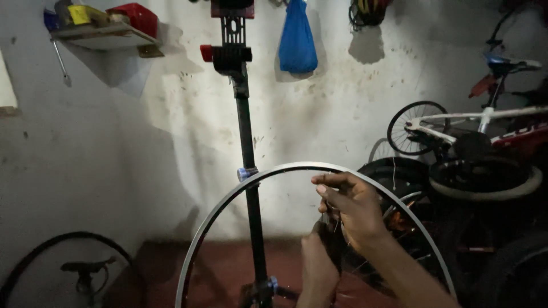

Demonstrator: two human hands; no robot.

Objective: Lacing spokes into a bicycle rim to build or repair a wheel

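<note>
**Hands at the hub of a bare rim, dim workshop**

The setting is a dim workshop with a stained white wall (319, 114) and a reddish floor (228, 268). A black repair stand (246, 142) rises upright against the wall, left of centre. A shelf (105, 37) with coloured containers is fixed at the upper left, and a blue bag (297, 40) hangs from the wall right of the stand. A white bicycle (474, 122) and stacked tyres (485, 179) fill the right side. A black tyre (68, 256) with a saddle (85, 267) inside its loop sits at the lower left.

**Hand pose.** The right hand (354, 208) enters from the lower right, forearm angled up and leftward, wrist bent. Its fingers are curled downward with the thumb extended on top, pinched on a thin item near the wheel's centre; the item is too dark to identify. The left hand (317, 265) comes up from the bottom edge just below the right hand, almost touching it. Its fingers are in shadow, so its grip cannot be told.

**Clearance.** The inside of the rim left of the hands is open, crossed only by the stand post. To the right, the bicycle and tyres stand close behind the rim. The rim's lower part runs out of view.

**Workpiece.** The rim (274, 171) is a silver metal hoop without a tyre, held upright in front of the stand, arching over both hands. Thin spokes (365, 265) show faintly near the hands.
</note>
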